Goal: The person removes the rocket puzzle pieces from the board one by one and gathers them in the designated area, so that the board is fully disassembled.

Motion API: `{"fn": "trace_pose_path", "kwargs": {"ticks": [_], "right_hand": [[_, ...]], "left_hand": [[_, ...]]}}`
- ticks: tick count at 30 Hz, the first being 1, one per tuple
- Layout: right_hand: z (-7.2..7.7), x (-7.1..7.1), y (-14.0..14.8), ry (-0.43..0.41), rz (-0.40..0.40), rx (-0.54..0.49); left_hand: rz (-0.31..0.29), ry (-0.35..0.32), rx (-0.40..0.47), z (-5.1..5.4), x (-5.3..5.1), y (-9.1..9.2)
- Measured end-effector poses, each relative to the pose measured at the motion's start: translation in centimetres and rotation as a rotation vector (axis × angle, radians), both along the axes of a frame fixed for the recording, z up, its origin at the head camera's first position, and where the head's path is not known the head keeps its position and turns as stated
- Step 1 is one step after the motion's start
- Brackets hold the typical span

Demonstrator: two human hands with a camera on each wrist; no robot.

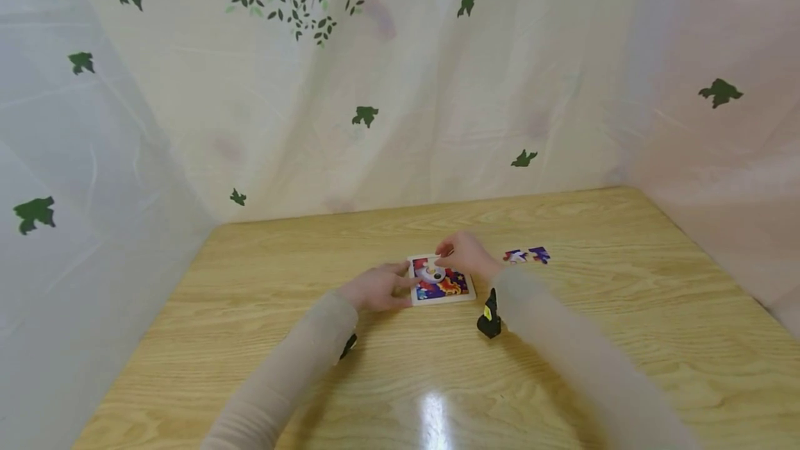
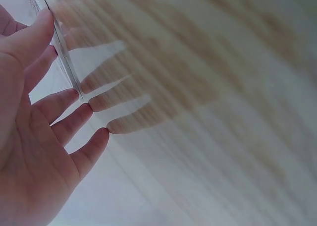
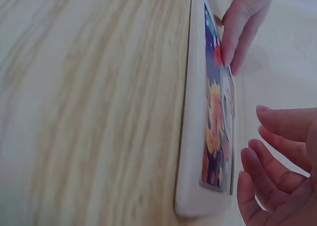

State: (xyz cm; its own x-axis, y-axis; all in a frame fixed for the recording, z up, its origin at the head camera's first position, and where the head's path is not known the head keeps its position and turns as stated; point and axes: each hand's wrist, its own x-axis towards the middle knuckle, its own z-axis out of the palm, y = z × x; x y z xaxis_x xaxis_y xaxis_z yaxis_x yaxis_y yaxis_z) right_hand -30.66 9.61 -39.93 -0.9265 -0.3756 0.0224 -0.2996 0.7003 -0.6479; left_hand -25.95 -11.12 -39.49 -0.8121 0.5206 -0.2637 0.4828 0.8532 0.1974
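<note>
A jigsaw puzzle in a white frame lies flat on the table, showing a purple, red and orange picture with a large white shape. My left hand rests at its left edge with fingers spread, some over the picture. In the left wrist view, fingertips of that hand meet the table beside the frame edge. Over the puzzle's upper right part is my right hand, its fingers loosely bent. From the right wrist view, the right hand shows no piece between thumb and fingers.
Two loose puzzle pieces lie right of the frame: one red and white, the other purple. The wooden table extends around them. A pale curtain with leaf prints hangs behind it and at the sides.
</note>
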Motion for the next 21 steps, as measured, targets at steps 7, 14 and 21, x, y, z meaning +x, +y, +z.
{"fn": "trace_pose_path", "kwargs": {"ticks": [7,14,21], "right_hand": [[-0.6,0.2,-1.1,-0.005,0.001,-0.009],[-1.3,-0.3,-1.8,0.001,-0.007,0.047],[-1.4,-0.2,-2.1,-0.014,-0.02,0.047]], "left_hand": [[0.003,0.002,-0.008,-0.3,-0.1,0.0],[-0.011,0.018,-0.002,-0.5,-0.3,-0.1],[-0.026,0.029,0.023,-0.4,-0.3,0.1]]}}
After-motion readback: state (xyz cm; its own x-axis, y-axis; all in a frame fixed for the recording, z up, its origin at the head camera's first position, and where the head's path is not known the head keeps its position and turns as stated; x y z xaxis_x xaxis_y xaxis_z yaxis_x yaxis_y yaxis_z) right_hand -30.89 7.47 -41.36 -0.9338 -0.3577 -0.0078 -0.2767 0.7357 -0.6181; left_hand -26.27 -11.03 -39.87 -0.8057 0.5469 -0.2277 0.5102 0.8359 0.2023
